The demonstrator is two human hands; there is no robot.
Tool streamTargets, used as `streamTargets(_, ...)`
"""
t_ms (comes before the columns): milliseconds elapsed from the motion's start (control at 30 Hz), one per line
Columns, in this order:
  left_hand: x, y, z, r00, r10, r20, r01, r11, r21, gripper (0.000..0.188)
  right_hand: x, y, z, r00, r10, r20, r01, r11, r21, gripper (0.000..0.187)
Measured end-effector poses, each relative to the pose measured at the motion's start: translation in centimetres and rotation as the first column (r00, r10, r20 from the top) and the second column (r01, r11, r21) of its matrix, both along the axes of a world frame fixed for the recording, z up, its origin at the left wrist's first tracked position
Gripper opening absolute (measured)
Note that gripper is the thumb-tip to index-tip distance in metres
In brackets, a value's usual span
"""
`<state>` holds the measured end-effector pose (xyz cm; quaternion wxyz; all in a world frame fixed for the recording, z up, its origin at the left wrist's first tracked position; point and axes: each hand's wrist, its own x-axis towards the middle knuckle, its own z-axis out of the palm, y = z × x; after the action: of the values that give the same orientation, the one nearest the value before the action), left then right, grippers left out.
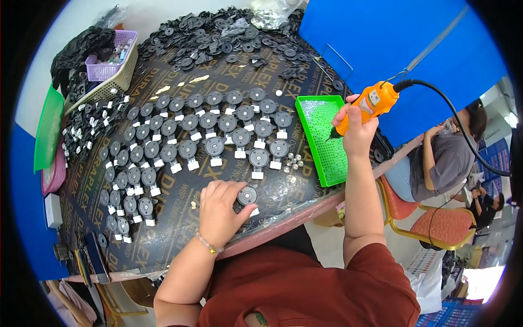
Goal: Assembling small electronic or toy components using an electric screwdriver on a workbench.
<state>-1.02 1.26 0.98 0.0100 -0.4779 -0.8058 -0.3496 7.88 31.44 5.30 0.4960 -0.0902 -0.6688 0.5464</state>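
Note:
My left hand [219,210] rests on the dark table near its front edge, thumb and fingers round a black round disc part [248,195] with a white tab. In my right hand [359,128] is an orange electric screwdriver [373,103], its bit pointing down and left over a green tray [321,177]. Small screws seem to lie in that tray, too fine to make out singly. Left of the tray sits a small cluster of metal pieces [293,162]. Curved rows of similar black disc parts with white tabs [214,146] spread across the table beyond my left hand.
A heap of loose black discs [218,41] covers the table's far side. Baskets [128,71] and a pile of small black-and-white parts [90,125] stand at left. The screwdriver's black cable [447,98] loops right. Another person [444,158] sits near chairs [444,226].

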Motion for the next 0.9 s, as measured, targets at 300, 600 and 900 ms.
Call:
streamTargets(300,-0.1,0.0,0.0,1.0,-0.004,-0.005,0.004,1.0,-0.019,0.045,0.2,0.8,-1.7,0.999,0.005,-0.032,-0.006,1.0,-0.022,0.035)
streamTargets(600,-0.1,-0.1,-0.2,1.0,-0.005,-0.002,0.005,1.0,0.002,0.048,0.5,-0.1,-0.5,0.997,-0.004,-0.077,0.0,0.999,-0.051,0.043)
streamTargets(900,-0.3,-0.5,-0.3,1.0,-0.01,-0.014,0.01,1.0,-0.012,0.053,-0.2,-10.5,1.5,0.784,0.55,-0.288,-0.59,0.805,-0.069,0.062)
